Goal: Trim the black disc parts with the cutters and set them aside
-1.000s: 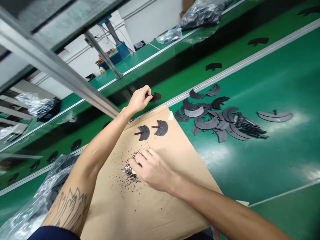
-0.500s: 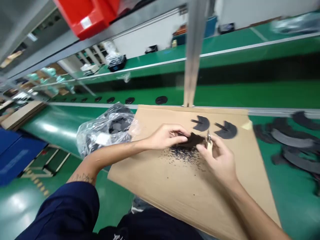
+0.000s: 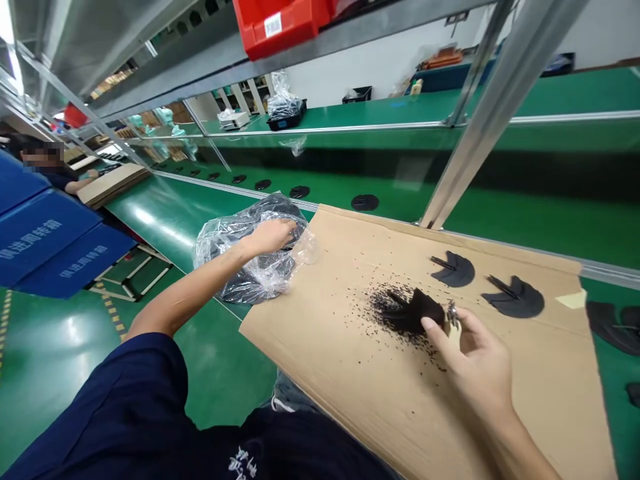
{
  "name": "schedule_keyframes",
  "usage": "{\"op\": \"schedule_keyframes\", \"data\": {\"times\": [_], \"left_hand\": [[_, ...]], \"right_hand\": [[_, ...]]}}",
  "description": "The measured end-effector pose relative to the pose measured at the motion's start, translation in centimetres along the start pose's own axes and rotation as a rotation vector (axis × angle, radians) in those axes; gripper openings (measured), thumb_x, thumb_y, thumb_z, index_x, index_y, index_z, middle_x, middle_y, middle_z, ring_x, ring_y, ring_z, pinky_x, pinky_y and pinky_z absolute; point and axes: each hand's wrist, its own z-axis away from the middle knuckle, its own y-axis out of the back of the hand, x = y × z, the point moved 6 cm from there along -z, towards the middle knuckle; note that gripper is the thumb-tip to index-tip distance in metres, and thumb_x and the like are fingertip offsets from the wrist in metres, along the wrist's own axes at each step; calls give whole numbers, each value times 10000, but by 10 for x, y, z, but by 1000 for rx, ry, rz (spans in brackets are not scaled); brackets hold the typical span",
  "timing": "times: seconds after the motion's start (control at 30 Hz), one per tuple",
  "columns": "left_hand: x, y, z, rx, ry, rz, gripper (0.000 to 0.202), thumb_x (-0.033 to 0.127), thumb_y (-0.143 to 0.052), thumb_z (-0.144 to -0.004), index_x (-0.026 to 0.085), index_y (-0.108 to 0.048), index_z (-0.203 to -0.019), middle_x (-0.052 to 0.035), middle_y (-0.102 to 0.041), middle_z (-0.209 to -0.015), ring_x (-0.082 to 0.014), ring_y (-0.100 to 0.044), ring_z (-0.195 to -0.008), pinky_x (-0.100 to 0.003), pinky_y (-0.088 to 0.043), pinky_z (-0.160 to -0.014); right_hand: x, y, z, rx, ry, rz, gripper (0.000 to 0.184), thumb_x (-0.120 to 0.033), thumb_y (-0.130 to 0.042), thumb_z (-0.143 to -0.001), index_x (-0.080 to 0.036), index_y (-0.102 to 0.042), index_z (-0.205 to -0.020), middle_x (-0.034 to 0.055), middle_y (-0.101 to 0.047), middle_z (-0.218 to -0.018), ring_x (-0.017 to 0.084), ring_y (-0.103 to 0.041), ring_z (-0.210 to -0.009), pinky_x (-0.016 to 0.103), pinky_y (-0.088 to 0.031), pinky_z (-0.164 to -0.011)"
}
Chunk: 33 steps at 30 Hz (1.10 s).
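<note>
My left hand (image 3: 275, 235) reaches into a clear plastic bag (image 3: 213, 241) of black flat pieces; its fingers are bent and the fingertips hidden, so what they hold is unclear. My right hand (image 3: 480, 350) is closed, pinching a dark flat piece (image 3: 423, 312) between thumb and fingers. The same hand keeps a small metal-headed tool with pale handles, seemingly nippers (image 3: 453, 323), in its grip. Black crumbs (image 3: 375, 300) lie thickly around the held piece on the cardboard sheet (image 3: 325, 347). Beyond it rest two black rounded pieces (image 3: 457, 270) (image 3: 520, 300) with narrow strips.
Black discs (image 3: 365, 202) lie in a row on the green surface behind the cardboard. A metal post (image 3: 480, 147) rises at the cardboard's back edge. More black pieces (image 3: 613, 327) are at the right. Blue boxes (image 3: 55, 233) and another person (image 3: 63, 177) are at far left.
My left hand has left the dark piece and moved left into the plastic bag. My right hand still holds the piece and tool. The camera view has turned left.
</note>
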Motion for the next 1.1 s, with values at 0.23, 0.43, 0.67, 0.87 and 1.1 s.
{"op": "schedule_keyframes", "data": {"times": [0.23, 0.43, 0.67, 0.87, 1.1], "left_hand": [[-20, 6, 6, 77, 1, 14, 103, 273, -629, -859, 175, -651, -837, -77, -669, -815, -233, -629, -803, -325, -486, -754], [74, 2, 38, 173, -256, 735, 296, 453, -598, -934, 169, -638, -862, -63, -664, -883, -179, -615, -828, -292, -518, -731], [180, -78, 43, -1, -209, 1301, 309, 417, -706, -870, 171, -664, -1052, -80, -710, -1048, -155, -688, -837, -249, -561, -709], [187, -108, 48, -77, -114, 1356, 260, 371, -672, -890, 166, -644, -1047, -60, -726, -942, -151, -695, -768, -229, -549, -634], [186, -106, 55, -75, -178, 1469, 261, 297, -638, -909, 173, -649, -1139, -78, -739, -1077, -184, -719, -974, -271, -598, -804]], "right_hand": [[4, 0, -1, 17, -64, -53, 327, -504, -759, -747, -222, -602, -799, -31, -474, -658, 139, -457, -600, 288, -421, -591], [4, -1, 2, 3, -52, -89, 289, -447, -752, -758, -216, -586, -805, -51, -438, -631, 123, -415, -579, 275, -398, -581], [8, -2, 8, -6, -70, -127, 266, -403, -751, -756, -210, -577, -815, -34, -523, -692, 126, -476, -626, 271, -447, -622], [11, -8, 12, -58, -99, -121, 237, -380, -735, -771, -209, -581, -828, -29, -537, -717, 130, -489, -663, 269, -462, -654], [11, -13, 13, -136, -131, -119, 289, -418, -756, -781, -215, -550, -795, -41, -492, -693, 120, -449, -640, 260, -431, -628]]}}
